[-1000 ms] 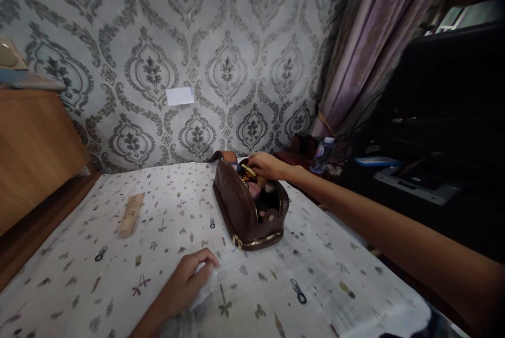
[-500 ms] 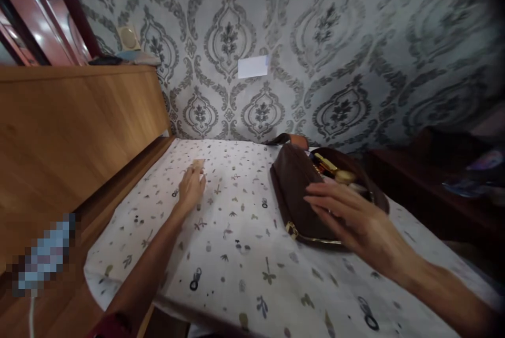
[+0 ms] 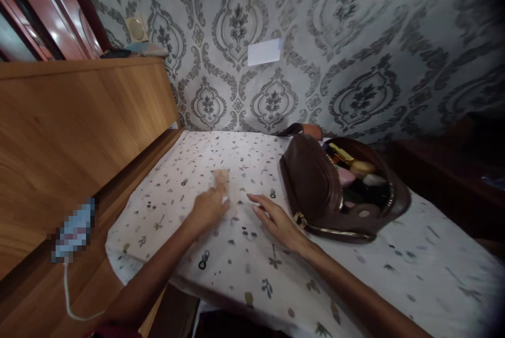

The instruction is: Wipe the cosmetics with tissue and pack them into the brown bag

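My left hand (image 3: 209, 206) is over the middle of the patterned cloth, its fingers closed on a small flat beige piece (image 3: 221, 176) that sticks out past the fingertips. Motion blurs the piece, so its kind does not show. A short way to the right is my right hand (image 3: 278, 222), holding nothing, with its fingers stretched towards the left hand. Beyond the right hand stands a brown bag (image 3: 310, 180) with its zip undone. Inside it are several small items, among them a yellow one (image 3: 341, 152), a pink one (image 3: 345, 176) and a rounded gold-coloured one (image 3: 362, 168).
A white cloth with small prints (image 3: 236, 151) covers the table. On the left rises a wooden panel (image 3: 87, 106), with a pixelated device and white cable (image 3: 67, 290) below it. The patterned wall (image 3: 189, 22) bounds the back, bearing a white paper (image 3: 264, 52).
My right hand has left the bag and moved left, near my left hand. The left hand has come right and nearer with the beige piece. The view has shifted slightly.
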The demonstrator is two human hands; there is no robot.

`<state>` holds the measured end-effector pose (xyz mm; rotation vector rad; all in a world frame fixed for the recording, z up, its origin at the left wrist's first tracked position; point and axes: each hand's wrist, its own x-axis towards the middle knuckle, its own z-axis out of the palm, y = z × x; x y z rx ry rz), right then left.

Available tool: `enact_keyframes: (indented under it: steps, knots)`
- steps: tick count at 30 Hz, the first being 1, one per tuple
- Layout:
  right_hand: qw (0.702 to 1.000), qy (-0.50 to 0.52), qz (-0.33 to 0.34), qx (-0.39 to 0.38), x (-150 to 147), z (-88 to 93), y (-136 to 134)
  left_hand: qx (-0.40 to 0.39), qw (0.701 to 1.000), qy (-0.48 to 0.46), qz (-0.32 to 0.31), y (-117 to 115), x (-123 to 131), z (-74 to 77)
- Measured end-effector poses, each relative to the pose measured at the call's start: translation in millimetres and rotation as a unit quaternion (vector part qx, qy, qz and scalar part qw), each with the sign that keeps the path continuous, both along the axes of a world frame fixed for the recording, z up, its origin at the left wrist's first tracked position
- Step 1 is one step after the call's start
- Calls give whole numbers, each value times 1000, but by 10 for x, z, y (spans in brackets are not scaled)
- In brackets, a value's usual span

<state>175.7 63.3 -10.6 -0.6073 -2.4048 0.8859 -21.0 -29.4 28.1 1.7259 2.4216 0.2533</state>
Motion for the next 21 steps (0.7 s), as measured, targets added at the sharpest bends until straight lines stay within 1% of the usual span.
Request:
enact_keyframes:
  steps: [1, 2, 3, 4, 6, 8, 11, 15, 18, 19, 21]
  knots:
    - [1000, -4, -1, -1, -49, -39, -12, 14, 997, -38, -65, -121, 131, -12]
    - [1000, -10, -1, 4, -90, -81, -25, 29, 990, -79, -110, -225, 237, -32]
    - [1000, -16, 0, 12, -121, -127, -39, 49, 983, -109, -137, -308, 314, -60]
    - [1000, -21, 3, 21, -143, -178, -52, 67, 978, -130, -148, -366, 361, -94]
    - [999, -12, 10, 37, -158, -286, -66, 92, 976, -142, -140, -416, 385, -173]
    - [999, 24, 16, 40, -144, -385, -52, 100, 976, -140, -133, -407, 352, -243]
    - [996, 74, 22, 38, -96, -477, 7, 122, 975, -134, -128, -352, 273, -287]
    - [994, 80, 39, 70, 58, -505, 11, 185, 969, -125, -104, -267, 182, -240]
    - [992, 64, 4, 109, 247, -578, -58, 208, 967, -117, -90, -202, 166, -178]
    - [992, 62, -15, 109, 306, -629, -72, 215, 966, -109, -93, -179, 184, -162]
    - [993, 69, -43, 83, 390, -765, -61, 226, 963, -86, -117, -130, 270, -148]
